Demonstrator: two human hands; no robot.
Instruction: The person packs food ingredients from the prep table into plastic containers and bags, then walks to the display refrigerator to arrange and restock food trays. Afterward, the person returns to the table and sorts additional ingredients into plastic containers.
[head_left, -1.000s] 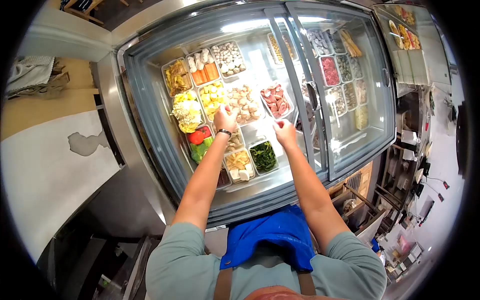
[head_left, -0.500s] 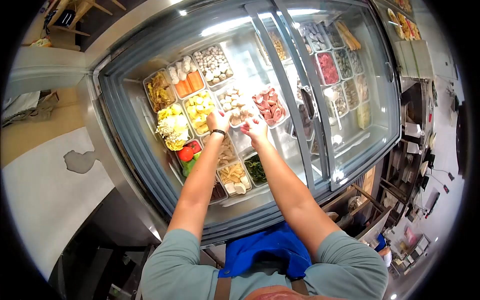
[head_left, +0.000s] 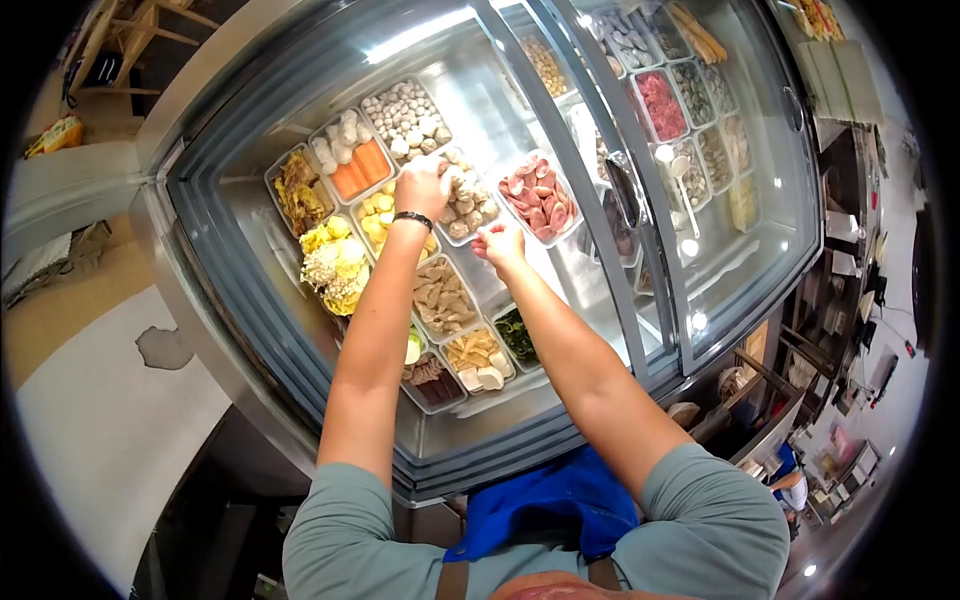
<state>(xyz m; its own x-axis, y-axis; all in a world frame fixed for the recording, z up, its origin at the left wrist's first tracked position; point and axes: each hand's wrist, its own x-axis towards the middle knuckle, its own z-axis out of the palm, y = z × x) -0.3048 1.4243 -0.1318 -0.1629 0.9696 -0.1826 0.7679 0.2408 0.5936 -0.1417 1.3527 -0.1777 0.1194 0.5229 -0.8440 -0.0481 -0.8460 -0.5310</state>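
Note:
A clear tub of pale brown round pieces sits in the glass-topped display case, between my hands. My left hand is closed at the tub's upper left side, fingers curled, and whatever they grip is hidden. At its lower edge is my right hand, with fingers bent together; I cannot make out anything in them. Sliced pink sausage fills the tub on the right. Yellow chunks lie left of my left wrist, partly covered by it. Above are small whitish balls and orange sticks.
Sliding-door frames cross the case to the right of my hands. Behind the glass are more tubs, including red meat, and a white spoon. Nearer me stand tubs of tan slices and dark greens.
My left hand has moved up along the left side of the tub of round pieces. My right hand stays near its lower edge. The camera view has shifted slightly.

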